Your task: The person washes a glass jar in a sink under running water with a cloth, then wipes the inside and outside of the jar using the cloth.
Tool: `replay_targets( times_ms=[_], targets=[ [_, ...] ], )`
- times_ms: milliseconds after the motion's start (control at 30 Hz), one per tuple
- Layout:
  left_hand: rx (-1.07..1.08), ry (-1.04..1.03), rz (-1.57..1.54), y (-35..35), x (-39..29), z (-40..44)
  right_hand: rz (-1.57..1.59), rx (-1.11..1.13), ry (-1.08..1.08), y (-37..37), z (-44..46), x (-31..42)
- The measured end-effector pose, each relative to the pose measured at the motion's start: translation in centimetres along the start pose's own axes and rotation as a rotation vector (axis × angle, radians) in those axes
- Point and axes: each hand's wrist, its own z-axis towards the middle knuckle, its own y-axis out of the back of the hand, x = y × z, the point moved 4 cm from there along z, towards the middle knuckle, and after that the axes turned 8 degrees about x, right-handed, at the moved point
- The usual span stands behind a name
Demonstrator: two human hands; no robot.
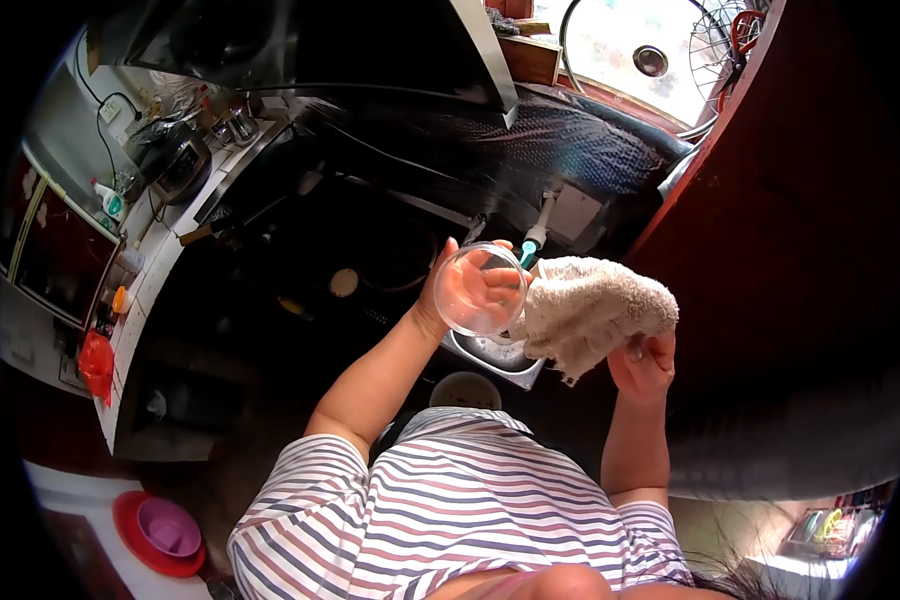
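Overlying left hand (462, 288): clear disc (484, 312)

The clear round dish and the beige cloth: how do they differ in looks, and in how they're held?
The clear round dish is see-through, showing the left hand through it; the beige cloth is opaque.
The dish looks smooth and keeps its circular shape; the cloth is fuzzy and hangs in folds.
The left hand holds the dish, the right hand the cloth.
Both are held up in front of the person.
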Motion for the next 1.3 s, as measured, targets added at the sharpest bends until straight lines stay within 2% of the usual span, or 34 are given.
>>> replay_targets(
  times_ms=[100,133,167,200,267,300,400,500,533,600,667,767,867,900,933,967,1067,1133,1167,1200,1267,1300],
  targets=[
    [-0.006,0.061,0.044,-0.4,0.7,0.2,-0.158,-0.069,0.015,-1.3,1.8,-0.6],
    [-0.048,0.089,0.103,-0.6,1.4,0.4,-0.274,-0.099,-0.081,-1.0,1.8,-1.8],
    [0.006,0.137,0.102,-0.9,2.5,1.0,-0.212,-0.153,-0.139,-0.7,1.7,-4.0],
    [-0.028,0.121,0.215,-2.6,3.5,1.5,-0.151,-0.209,-0.194,-0.7,1.8,-6.0],
    [-0.084,0.132,-0.079,0.3,4.6,1.6,0.031,-0.290,-0.220,-0.8,2.5,-7.2],
    [-0.076,0.141,-0.082,-0.2,4.5,1.8,0.094,-0.260,-0.264,-0.6,2.6,-7.5],
    [-0.051,0.154,0.066,-1.9,3.5,1.2,0.048,-0.239,-0.391,1.0,2.5,-8.4],
    [-0.137,0.054,0.458,-2.7,2.0,2.0,0.075,-0.263,-0.454,2.8,2.0,-10.3],
    [-0.097,0.076,0.509,-3.2,1.5,2.1,0.071,-0.336,-0.461,3.6,1.2,-11.7],
    [-0.177,0.176,0.827,-2.1,0.6,2.0,0.175,-0.394,-0.612,4.3,-0.2,-13.0],
    [-0.135,0.118,0.830,-2.2,0.5,2.0,0.210,-0.456,-0.605,4.2,-0.9,-12.7],
    [-0.130,0.074,0.941,-3.3,-0.6,1.3,0.298,-0.717,-0.586,5.5,-2.7,-11.3],
    [-0.120,0.084,0.931,-2.0,-1.6,0.8,0.408,-0.592,-0.503,4.2,-1.0,-6.8],
    [-0.123,0.084,0.929,-1.8,-1.6,0.7,0.193,-0.574,-0.482,3.7,-0.6,-5.4],
    [-0.148,0.091,0.906,-1.5,-1.5,0.7,0.178,-0.402,-0.438,2.5,0.4,-4.3],
    [-0.170,0.102,0.881,-1.2,-1.3,0.9,0.032,-0.328,-0.552,2.0,-0.3,-4.5],
    [-0.156,0.169,0.905,-0.3,1.2,2.0,-0.957,0.197,-0.382,-1.0,2.5,-4.6],
    [-0.088,0.189,0.765,-0.8,1.7,2.5,-0.735,0.113,-0.522,2.0,1.8,-7.3],
    [-0.099,0.186,0.718,-0.3,2.0,2.5,-0.214,-0.109,-0.714,2.9,0.5,-8.2],
    [-0.112,0.185,0.674,-0.6,2.1,2.6,-0.115,-0.126,-0.659,3.6,0.9,-8.6],
    [-0.140,0.107,0.461,-1.5,2.5,3.0,0.384,-0.509,-0.776,4.4,-0.7,-9.3],
    [-0.126,0.030,0.509,-1.6,2.5,3.6,0.545,-0.516,-0.636,4.7,-1.5,-10.8]
  ],
)
